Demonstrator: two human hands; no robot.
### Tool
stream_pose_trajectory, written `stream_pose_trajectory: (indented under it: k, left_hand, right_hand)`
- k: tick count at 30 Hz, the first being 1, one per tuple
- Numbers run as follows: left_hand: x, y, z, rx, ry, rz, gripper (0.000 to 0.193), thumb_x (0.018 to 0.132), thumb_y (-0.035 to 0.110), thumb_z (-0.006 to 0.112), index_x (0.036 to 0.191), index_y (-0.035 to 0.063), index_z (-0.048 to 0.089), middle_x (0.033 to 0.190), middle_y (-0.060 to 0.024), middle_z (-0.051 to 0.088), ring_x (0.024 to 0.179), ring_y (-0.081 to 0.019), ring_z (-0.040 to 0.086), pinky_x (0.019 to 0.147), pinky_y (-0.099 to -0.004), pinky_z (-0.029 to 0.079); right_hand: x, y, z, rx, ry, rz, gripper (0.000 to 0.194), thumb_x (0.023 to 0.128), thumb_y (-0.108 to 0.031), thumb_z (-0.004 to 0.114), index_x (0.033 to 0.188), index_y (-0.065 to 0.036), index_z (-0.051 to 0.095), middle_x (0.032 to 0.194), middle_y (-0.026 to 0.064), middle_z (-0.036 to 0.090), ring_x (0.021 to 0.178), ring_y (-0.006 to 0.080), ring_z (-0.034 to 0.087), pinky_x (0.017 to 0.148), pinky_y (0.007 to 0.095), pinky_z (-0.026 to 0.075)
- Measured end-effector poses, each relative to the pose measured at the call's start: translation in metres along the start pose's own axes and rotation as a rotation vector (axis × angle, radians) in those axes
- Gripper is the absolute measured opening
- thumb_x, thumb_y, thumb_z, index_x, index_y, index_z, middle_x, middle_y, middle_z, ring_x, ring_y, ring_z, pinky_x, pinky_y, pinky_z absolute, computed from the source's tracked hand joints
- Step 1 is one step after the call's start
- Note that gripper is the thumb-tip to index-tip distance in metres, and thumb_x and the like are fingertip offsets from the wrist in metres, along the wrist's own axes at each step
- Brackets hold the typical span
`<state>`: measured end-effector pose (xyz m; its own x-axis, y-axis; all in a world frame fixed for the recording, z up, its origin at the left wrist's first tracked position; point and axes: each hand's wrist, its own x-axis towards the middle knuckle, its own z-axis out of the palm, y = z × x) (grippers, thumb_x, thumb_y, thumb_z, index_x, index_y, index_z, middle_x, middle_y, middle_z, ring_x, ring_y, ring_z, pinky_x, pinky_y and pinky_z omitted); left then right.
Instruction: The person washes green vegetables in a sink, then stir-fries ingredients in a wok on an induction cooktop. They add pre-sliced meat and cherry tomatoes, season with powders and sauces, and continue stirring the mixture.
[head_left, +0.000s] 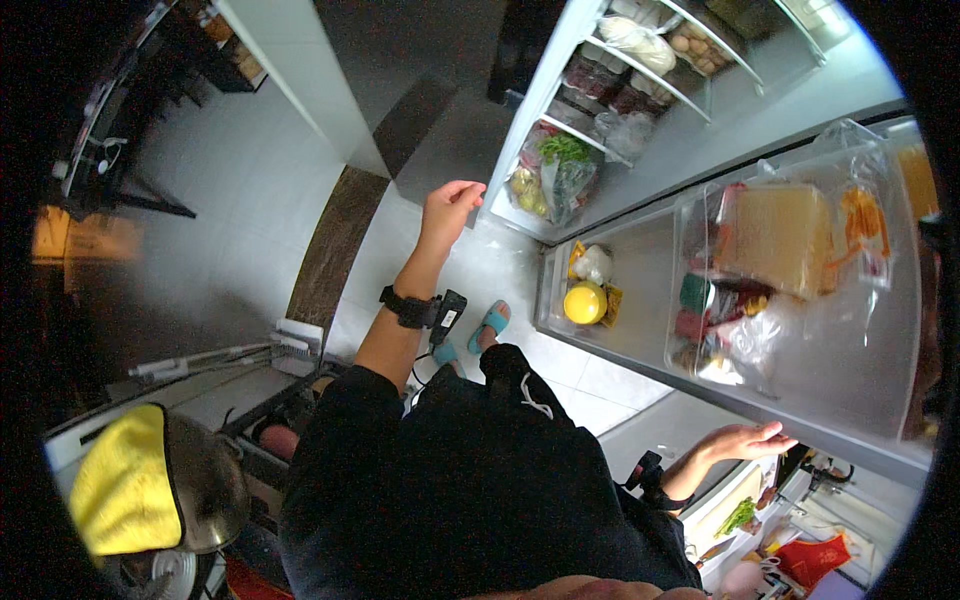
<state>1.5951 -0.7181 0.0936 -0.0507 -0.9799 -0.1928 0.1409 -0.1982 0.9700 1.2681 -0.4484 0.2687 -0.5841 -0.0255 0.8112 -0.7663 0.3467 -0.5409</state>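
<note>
An upright refrigerator stands lit with its door swung wide before me. My left hand is raised beside the side wall of the refrigerator's body, fingers curled in, with nothing visible in them. My right hand is palm up at the outer edge of the refrigerator door; its fingers are stretched and appear to touch that edge. In the body, a bag of leafy greens sits low and eggs lie higher up. The door holds a round yellow container and a large tan package.
At lower left, a yellow cloth covers part of a metal pot lid. A worktop with a cutting board and cut greens lies beyond the door at lower right. A dark threshold strip crosses the floor on the left.
</note>
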Motion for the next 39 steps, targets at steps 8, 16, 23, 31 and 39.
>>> stream_pose_trajectory:
  k: [8,16,23,31,39]
  left_hand:
    - [0.130,-0.031,0.124,-0.063,-0.034,-0.012,0.022,0.084,0.019,0.065,0.097,0.0015,0.064,0.078,-0.0009,0.062,0.067,-0.0066,0.053,0.061,-0.0193,0.042]
    - [0.302,-0.069,0.243,0.304,0.279,0.331,0.047,0.070,0.020,0.071,0.108,-0.0019,0.054,0.099,-0.0170,0.062,0.092,-0.0311,0.059,0.083,-0.0387,0.046]
    - [0.382,-0.065,0.280,0.489,0.116,0.136,0.063,0.075,0.016,0.068,0.126,-0.0075,0.040,0.125,-0.0269,0.045,0.120,-0.0405,0.039,0.101,-0.0465,0.033]
    - [0.426,-0.122,0.285,0.560,0.075,-0.007,0.068,0.073,0.024,0.071,0.128,-0.0055,0.043,0.123,-0.0237,0.052,0.111,-0.0344,0.052,0.093,-0.0426,0.045]
    - [0.442,-0.119,0.282,0.142,-0.014,-0.001,0.045,0.080,0.017,0.069,0.119,0.0002,0.055,0.110,-0.0126,0.062,0.103,-0.0249,0.057,0.079,-0.0376,0.045]
  right_hand:
    - [0.007,0.045,0.025,-0.013,0.267,0.294,0.053,0.094,-0.031,0.043,0.124,0.011,0.031,0.124,0.0292,0.036,0.110,0.0329,0.042,0.094,0.0403,0.031]
    - [-0.107,0.142,-0.052,-0.187,0.326,0.677,0.027,0.087,-0.020,0.051,0.102,0.004,0.048,0.099,0.0170,0.051,0.084,0.0235,0.051,0.072,0.0329,0.040]
    - [-0.163,0.162,-0.033,-0.018,-0.012,1.028,0.009,0.082,-0.010,0.057,0.083,-0.002,0.062,0.078,0.0068,0.064,0.062,0.0157,0.059,0.053,0.0268,0.047]
    - [-0.199,0.020,0.172,0.010,-1.401,0.722,0.020,0.087,-0.019,0.060,0.097,-0.002,0.064,0.079,0.0114,0.067,0.071,0.0179,0.066,0.061,0.0282,0.051]
    - [-0.220,-0.041,0.310,0.387,-1.428,0.562,0.024,0.086,-0.021,0.060,0.104,-0.005,0.062,0.081,0.0149,0.067,0.072,0.0260,0.066,0.065,0.0318,0.050]
